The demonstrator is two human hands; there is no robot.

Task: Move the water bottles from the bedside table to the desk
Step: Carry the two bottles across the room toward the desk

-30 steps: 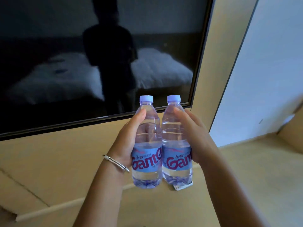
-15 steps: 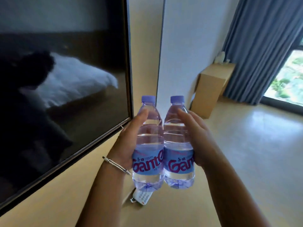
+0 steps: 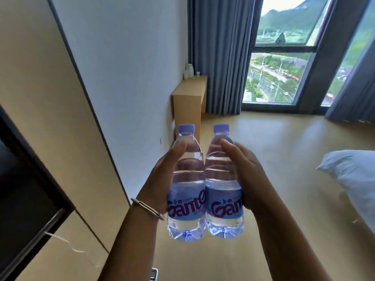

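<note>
Daylight from the tall window point(image 3: 280, 57) at one o'clock falls across a pale floor point(image 3: 284, 151) toward the wooden desk point(image 3: 189, 94) at twelve, still well apart from me and, by my reading, where this carry ends. My left hand point(image 3: 162, 183) grips the left bottle point(image 3: 187, 185) and my right hand point(image 3: 248, 175) the right bottle point(image 3: 224, 179), fingers curled round each waist, thumbs across the front. I hold them upright at centre, sides touching, likely to steady both.

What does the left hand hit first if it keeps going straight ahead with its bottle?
Nothing near: the left hand holds the left water bottle over open floor. First in line looks like the wooden desk against the wall, though depth is hard to judge.
</note>
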